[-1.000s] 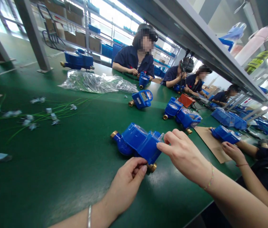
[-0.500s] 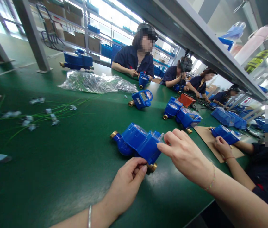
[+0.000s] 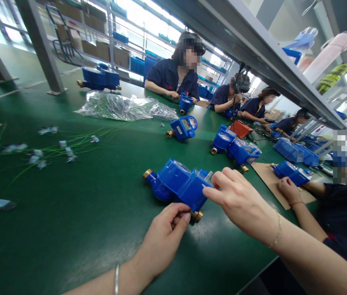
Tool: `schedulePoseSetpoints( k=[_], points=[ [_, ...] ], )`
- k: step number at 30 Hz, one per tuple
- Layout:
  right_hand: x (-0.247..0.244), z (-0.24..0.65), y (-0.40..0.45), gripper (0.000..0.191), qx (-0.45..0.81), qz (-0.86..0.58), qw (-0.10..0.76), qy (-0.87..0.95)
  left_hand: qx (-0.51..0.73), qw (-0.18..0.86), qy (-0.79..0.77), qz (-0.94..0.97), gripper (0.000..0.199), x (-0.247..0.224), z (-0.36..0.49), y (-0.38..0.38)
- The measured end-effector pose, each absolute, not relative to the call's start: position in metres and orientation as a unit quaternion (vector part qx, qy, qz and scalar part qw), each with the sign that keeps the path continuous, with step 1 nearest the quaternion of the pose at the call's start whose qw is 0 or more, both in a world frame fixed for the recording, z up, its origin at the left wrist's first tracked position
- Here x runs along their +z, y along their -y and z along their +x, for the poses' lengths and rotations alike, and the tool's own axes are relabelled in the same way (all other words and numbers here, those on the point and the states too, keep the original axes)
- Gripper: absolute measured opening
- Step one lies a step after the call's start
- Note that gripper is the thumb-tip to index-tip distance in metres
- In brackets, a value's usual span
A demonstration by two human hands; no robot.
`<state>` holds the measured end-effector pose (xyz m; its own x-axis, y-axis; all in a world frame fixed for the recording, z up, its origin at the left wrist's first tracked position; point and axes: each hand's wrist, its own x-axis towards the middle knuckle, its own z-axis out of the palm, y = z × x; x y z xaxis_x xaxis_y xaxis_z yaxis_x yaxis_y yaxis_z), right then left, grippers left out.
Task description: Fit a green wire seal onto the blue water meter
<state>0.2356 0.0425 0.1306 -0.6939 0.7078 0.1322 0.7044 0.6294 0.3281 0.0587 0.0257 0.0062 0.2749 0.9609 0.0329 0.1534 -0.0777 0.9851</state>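
A blue water meter [image 3: 173,180] with brass threaded ends lies on the green table in front of me. My left hand [image 3: 168,233] is at its near lower edge, close to the right brass end. Thumb and fingertips are pinched together there, and what lies between them is hidden. At the meter's right end, my right hand [image 3: 237,200] is closed on the blue housing, beside a small raised clear cover [image 3: 209,176]. The undersides of its fingers are out of sight.
Green wires with clear tags [image 3: 69,151] spread on the left. Behind are crumpled plastic bags [image 3: 124,107] and another meter [image 3: 183,128]. Two more meters [image 3: 222,138] stand right, before an orange box [image 3: 242,129]. A co-worker's hand [image 3: 290,190] holds a meter over cardboard [image 3: 271,184].
My hands and the meter stay almost where they were, with only a slight shift of my right wrist. The co-worker at right has leaned a little leftward.
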Motion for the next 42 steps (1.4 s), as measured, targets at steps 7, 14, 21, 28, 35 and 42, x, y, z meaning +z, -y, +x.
schedulePoseSetpoints(
  k=[7, 14, 21, 28, 35, 42],
  points=[
    [0.129, 0.234, -0.045, 0.012, 0.171, 0.385, 0.001, -0.907, 0.411, 0.504, -0.449, 0.613, 0.024, 0.006, 0.060, -0.026],
    [0.101, 0.228, -0.045, 0.012, 0.123, 0.361, -0.008, -0.924, 0.372, 0.485, -0.457, 0.646, 0.023, 0.008, 0.058, -0.030],
    [0.071, 0.247, -0.033, 0.045, 0.039, 0.425, -0.106, -0.898, 0.213, 0.302, -0.479, 0.796, 0.025, 0.034, 0.044, -0.031],
    [0.050, 0.274, -0.009, 0.035, -0.060, 0.528, -0.246, -0.811, 0.069, 0.191, -0.386, 0.900, 0.020, 0.077, 0.035, -0.006],
    [0.022, 0.249, 0.011, 0.010, -0.440, 0.518, -0.534, -0.504, 0.140, 0.345, -0.267, 0.889, 0.023, 0.106, 0.023, -0.004],
    [0.024, 0.211, 0.016, 0.018, -0.590, 0.371, -0.653, -0.296, 0.189, 0.530, -0.227, 0.795, 0.027, 0.093, 0.024, -0.018]
  ],
)
